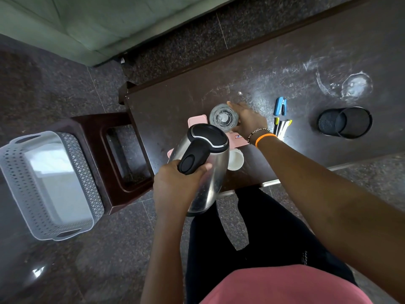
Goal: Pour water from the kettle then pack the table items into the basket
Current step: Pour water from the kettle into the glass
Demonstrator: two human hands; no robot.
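Note:
My left hand (pixel 175 183) grips the black handle of a steel kettle (pixel 206 172), which is lifted and tilted over the near edge of the dark table (pixel 285 69). Its black lid points toward a clear glass (pixel 223 116) standing just beyond it. My right hand (pixel 247 121) wraps around the right side of that glass. A pink flat item (pixel 196 120) lies under the glass and kettle, mostly hidden. A white cup (pixel 235 160) sits beside the kettle on the right. The grey perforated basket (pixel 15 172) rests on a dark stool at the left.
A blue stapler (pixel 281 105) and a few pens or markers (pixel 282 127) lie right of my right hand. Further right lies a black mesh pen holder (pixel 345 122) on its side. The brown stool (pixel 118 154) stands against the table's left end. Dark granite floor surrounds.

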